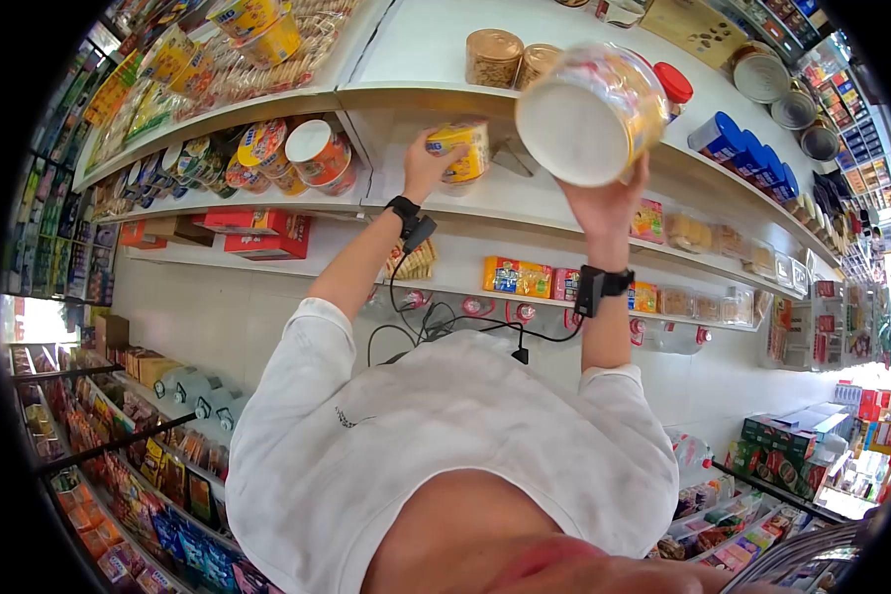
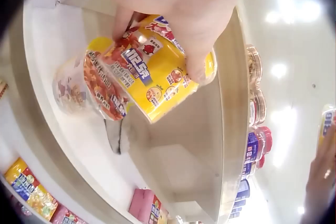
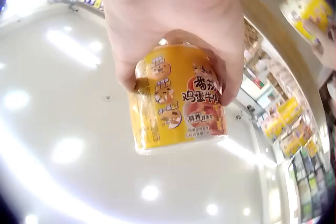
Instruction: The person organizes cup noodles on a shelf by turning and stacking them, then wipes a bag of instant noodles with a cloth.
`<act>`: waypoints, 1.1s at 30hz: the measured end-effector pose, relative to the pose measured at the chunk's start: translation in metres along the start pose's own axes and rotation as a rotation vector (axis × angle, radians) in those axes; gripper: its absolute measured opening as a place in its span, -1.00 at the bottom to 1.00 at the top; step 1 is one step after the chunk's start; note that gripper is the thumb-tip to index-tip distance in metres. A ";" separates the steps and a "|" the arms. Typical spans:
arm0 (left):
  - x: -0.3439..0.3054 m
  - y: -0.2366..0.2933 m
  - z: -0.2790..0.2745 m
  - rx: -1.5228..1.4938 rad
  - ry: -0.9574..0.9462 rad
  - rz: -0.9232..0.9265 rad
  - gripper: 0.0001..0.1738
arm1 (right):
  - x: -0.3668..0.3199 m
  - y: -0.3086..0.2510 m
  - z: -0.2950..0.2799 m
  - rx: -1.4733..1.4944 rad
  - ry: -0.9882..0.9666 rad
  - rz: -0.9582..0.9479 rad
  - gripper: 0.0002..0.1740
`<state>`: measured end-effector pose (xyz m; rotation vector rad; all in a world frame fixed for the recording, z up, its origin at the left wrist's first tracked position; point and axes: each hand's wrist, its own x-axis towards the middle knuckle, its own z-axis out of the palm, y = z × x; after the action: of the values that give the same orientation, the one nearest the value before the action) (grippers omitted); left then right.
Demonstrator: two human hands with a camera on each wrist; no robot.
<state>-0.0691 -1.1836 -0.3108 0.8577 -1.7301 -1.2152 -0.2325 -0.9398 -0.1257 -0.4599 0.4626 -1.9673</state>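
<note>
My left hand (image 1: 428, 166) grips a yellow instant noodle cup (image 1: 465, 153) over the middle shelf, thumb and fingers on opposite sides of it. In the left wrist view this yellow cup (image 2: 152, 71) is tilted and overlaps a second noodle cup (image 2: 102, 88) with a red-brown label on the shelf. Raised close to the head camera, my right hand (image 1: 609, 203) holds another noodle cup (image 1: 592, 114), its white round end facing the camera. The right wrist view shows this cup's yellow and red side (image 3: 178, 98), with fingers round it.
Several noodle cups (image 1: 317, 156) stand on the shelf to the left. On the top shelf are clear jars (image 1: 493, 57), a red-lidded jar (image 1: 673, 84) and blue-lidded tins (image 1: 718, 137). Orange packets (image 1: 517, 277) lie on the lower shelf. Black cables (image 1: 445, 322) hang between the wrists.
</note>
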 end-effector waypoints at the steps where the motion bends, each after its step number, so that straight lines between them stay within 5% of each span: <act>1: -0.001 -0.003 0.004 0.089 0.011 0.100 -0.21 | -0.006 -0.006 -0.021 -0.025 0.051 -0.047 -0.07; 3: -0.005 -0.008 0.011 0.265 0.026 0.297 -0.26 | -0.023 -0.021 -0.076 -0.221 0.001 -0.084 -0.16; 7: -0.008 -0.011 0.013 0.239 -0.035 0.353 -0.22 | -0.047 -0.039 -0.082 -0.855 -0.031 -0.128 -0.29; 11: -0.012 -0.015 0.003 0.165 -0.052 0.234 -0.16 | -0.054 -0.019 -0.107 -1.146 0.176 -0.106 -0.24; 19: -0.016 -0.005 -0.006 0.273 -0.224 0.151 -0.03 | -0.008 0.070 -0.199 -1.558 0.337 -0.526 -0.19; 20: -0.017 -0.010 -0.011 0.282 -0.244 0.160 0.00 | -0.007 0.079 -0.196 -1.647 0.410 -0.467 -0.20; 22: -0.020 -0.029 -0.010 0.504 -0.092 0.449 0.03 | 0.003 0.100 -0.224 -1.655 0.408 -0.431 -0.27; 24: -0.028 -0.009 -0.020 0.340 -0.063 0.369 -0.07 | 0.011 0.111 -0.243 -1.557 0.404 -0.472 -0.22; 27: -0.033 0.031 -0.060 0.256 -0.226 -0.053 -0.13 | 0.021 0.115 -0.251 -1.491 0.430 -0.477 -0.18; 33: -0.038 0.075 -0.144 0.141 0.123 -0.017 -0.66 | 0.032 0.118 -0.266 -1.644 0.383 -0.349 -0.05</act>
<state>0.0721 -1.1828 -0.2219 1.0118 -1.7269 -1.0384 -0.2913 -0.9854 -0.4093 -1.1819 2.3754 -1.5457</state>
